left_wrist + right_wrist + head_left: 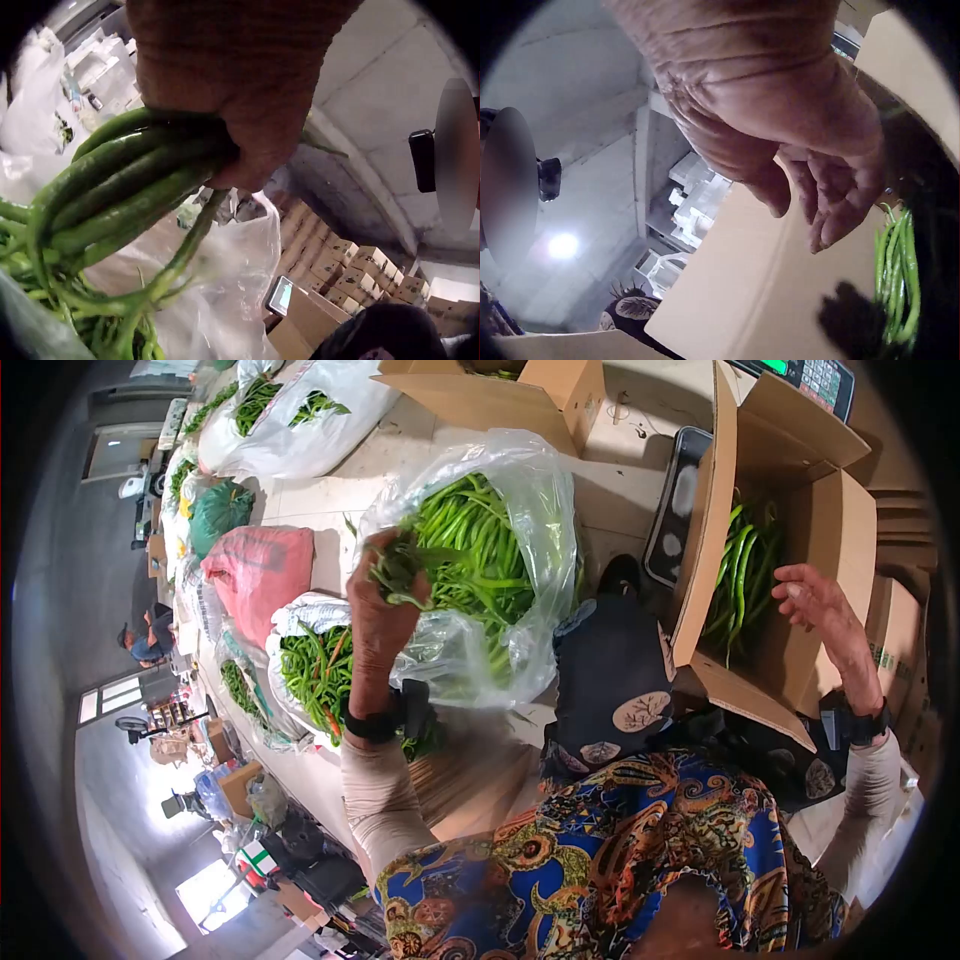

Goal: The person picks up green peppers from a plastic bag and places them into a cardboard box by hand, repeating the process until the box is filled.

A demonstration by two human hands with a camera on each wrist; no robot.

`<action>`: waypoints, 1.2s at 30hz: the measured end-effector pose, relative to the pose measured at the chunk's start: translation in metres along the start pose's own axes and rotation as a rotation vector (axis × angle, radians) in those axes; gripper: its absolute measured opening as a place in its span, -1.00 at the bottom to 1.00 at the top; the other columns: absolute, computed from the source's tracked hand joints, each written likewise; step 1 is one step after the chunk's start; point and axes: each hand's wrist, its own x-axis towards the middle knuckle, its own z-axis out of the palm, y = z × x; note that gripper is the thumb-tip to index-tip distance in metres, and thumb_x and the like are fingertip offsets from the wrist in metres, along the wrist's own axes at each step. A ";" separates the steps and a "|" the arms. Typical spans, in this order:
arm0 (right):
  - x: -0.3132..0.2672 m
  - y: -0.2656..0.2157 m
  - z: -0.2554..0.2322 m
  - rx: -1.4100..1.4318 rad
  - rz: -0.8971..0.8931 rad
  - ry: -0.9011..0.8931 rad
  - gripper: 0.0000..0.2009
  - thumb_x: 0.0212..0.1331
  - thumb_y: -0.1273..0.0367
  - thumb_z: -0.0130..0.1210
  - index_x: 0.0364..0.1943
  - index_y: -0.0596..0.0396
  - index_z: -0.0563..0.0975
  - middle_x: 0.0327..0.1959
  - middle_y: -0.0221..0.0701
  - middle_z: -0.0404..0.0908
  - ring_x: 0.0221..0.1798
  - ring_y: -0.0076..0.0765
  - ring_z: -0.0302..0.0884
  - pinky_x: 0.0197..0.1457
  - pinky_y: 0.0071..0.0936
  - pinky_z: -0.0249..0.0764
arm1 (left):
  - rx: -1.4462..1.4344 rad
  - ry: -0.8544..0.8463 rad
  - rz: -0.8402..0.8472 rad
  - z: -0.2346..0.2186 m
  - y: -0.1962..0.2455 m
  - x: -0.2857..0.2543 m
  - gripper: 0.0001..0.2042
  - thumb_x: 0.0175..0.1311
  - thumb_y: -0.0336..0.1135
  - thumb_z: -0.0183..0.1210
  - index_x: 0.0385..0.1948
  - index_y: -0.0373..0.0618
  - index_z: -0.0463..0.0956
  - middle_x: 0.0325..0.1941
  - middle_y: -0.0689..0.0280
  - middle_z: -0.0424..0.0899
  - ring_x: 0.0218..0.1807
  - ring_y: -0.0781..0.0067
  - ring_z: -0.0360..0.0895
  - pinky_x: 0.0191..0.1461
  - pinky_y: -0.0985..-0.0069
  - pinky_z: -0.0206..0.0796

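My left hand [382, 610] grips a bunch of long green chili peppers [131, 176] above the left side of a clear plastic bag [548, 495]. More green chili peppers [475, 535] fill that bag. On the right, an open cardboard box [845, 525] has long green chili peppers [738, 575] lying along its inside. My right hand [828, 615] is over the box's right side, holding nothing, its fingers loosely bent. In the right wrist view those fingers [832, 187] hang near the cardboard wall, with the boxed peppers [898, 277] beyond them.
A black tray [680, 500] lies left of the box, and a scale with a lit display [800, 375] stands behind it. Another cardboard box [500, 400] is at the top. A red sack [262, 580] and a white bag of peppers [315, 670] sit on the left.
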 end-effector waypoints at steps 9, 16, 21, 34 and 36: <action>-0.010 -0.014 0.006 0.041 -0.138 -0.043 -0.64 0.28 0.15 0.01 0.00 0.09 0.48 -0.20 -0.43 0.55 -0.21 -0.57 0.42 -0.13 -0.60 0.35 | -0.082 0.177 -0.015 -0.066 0.058 0.015 -0.63 0.03 -0.53 0.18 -0.05 -0.24 0.41 -0.23 0.28 0.59 -0.17 0.50 0.53 -0.06 0.50 0.40; -0.029 -0.023 0.011 0.111 -0.188 -0.059 -0.67 0.28 0.17 0.02 -0.01 0.08 0.48 -0.20 -0.42 0.55 -0.20 -0.55 0.44 -0.11 -0.57 0.35 | -0.583 0.280 0.151 -0.073 0.098 0.045 -0.63 0.02 -0.61 0.13 -0.06 -0.31 0.38 -0.14 0.14 0.56 -0.12 0.39 0.49 0.06 0.46 0.34; -0.058 -0.042 0.021 0.253 -0.132 -0.217 -0.63 0.29 0.17 0.04 0.04 0.14 0.48 -0.14 -0.39 0.57 -0.17 -0.54 0.47 -0.08 -0.58 0.42 | -0.691 0.370 0.361 -0.035 0.160 0.061 -0.59 0.04 -0.59 0.16 -0.01 -0.26 0.33 -0.10 0.17 0.52 -0.08 0.41 0.48 0.09 0.47 0.33; -0.121 -0.041 0.003 1.509 -0.502 -0.318 -0.58 0.31 0.07 0.00 0.08 0.06 0.41 -0.09 -0.36 0.58 -0.09 -0.47 0.57 -0.07 -0.51 0.56 | -0.285 -0.102 1.615 0.182 0.332 -0.017 -0.86 0.06 -0.27 0.16 -0.35 0.00 0.48 -0.21 0.38 0.52 -0.13 0.36 0.55 -0.01 0.38 0.34; -0.128 -0.028 -0.007 1.384 -0.486 -0.173 -0.58 0.29 0.10 0.00 0.13 0.02 0.40 -0.10 -0.41 0.60 -0.16 -0.52 0.56 -0.09 -0.55 0.53 | -0.255 -0.149 1.752 0.203 0.341 -0.022 -0.82 0.08 -0.28 0.14 -0.26 -0.01 0.48 -0.18 0.37 0.51 -0.07 0.35 0.53 0.03 0.38 0.32</action>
